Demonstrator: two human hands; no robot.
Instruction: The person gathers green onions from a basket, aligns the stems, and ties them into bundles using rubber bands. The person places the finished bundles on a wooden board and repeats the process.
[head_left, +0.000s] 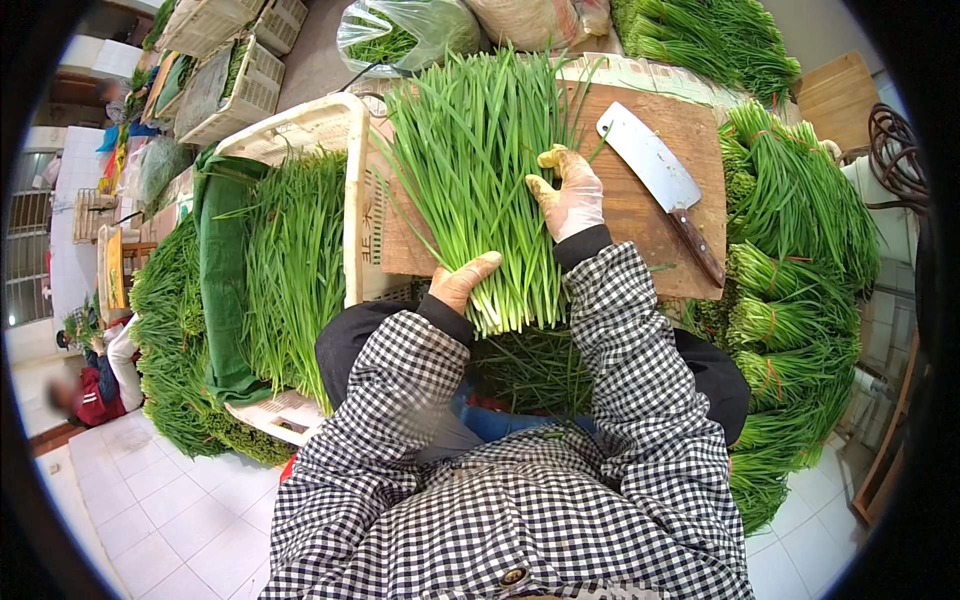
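Observation:
A thick sheaf of garlic chives (480, 172) lies across a wooden board (645, 225), its pale cut ends towards me. My left hand (461, 281) grips the sheaf near those ends, thumb on top and the other fingers hidden beneath. At its right side is my gloved right hand (571, 187), the thumb and fingers curled apart against the leaves; the fingertips look yellow. A cleaver (652, 157) with a wooden handle rests on the board to the right, touched by neither hand.
Left stands a plastic crate (356, 202) of loose chives with green cloth (225, 300) over its side. Tied chive bundles (772, 322) are stacked on the right. Below the board sits a blue tub (495, 420) with leaf scraps. Another person (97, 382) sits at far left.

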